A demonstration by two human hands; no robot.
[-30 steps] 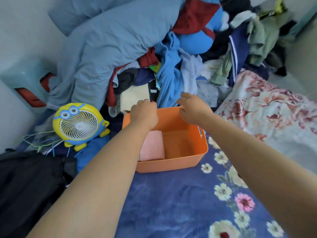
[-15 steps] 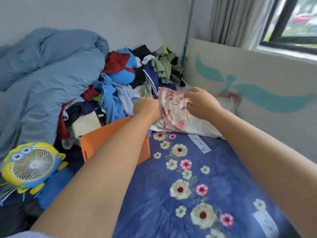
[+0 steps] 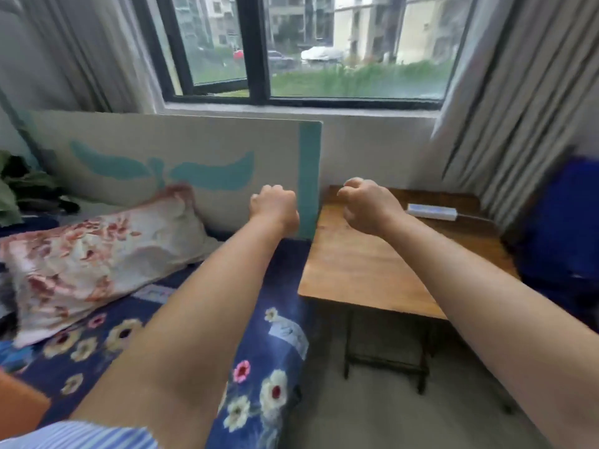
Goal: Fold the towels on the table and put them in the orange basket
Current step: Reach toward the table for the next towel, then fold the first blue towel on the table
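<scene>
Head view. Left hand (image 3: 275, 207) up at centre frame, fingers curled into a loose fist, nothing in it. Right hand (image 3: 366, 202) just beside it toward 3 o'clock, curled the same way over the near part of the wooden table (image 3: 366, 267), gripping nothing. Both forearms stretched out from 6 o'clock, neither hand touching any surface.

No towel to be seen anywhere on the tabletop: only a white power strip (image 3: 432, 211) with its cord at the far edge, toward 2 o'clock. Of the orange basket (image 3: 19, 413), just one corner showing at 8 o'clock, well apart from both hands, down on the blue flowered bedspread (image 3: 259, 393). Contents hidden from here. Floral pillow (image 3: 97, 254) lying at 9 o'clock against the painted headboard (image 3: 181, 157); window (image 3: 301, 47) and curtains at 12 o'clock; something dark blue, blurred, at 3 o'clock.

Risks, as judged. With the picture smeared and the head swinging, easy to reach blind and knock the power strip or snag its cord. With the table bare of towels, possibly nothing left to fold there, or more lying out of frame; cannot tell which. Basket nearly out of sight behind the left elbow, so a careless backward sweep of that arm likely to tip or shove it.
</scene>
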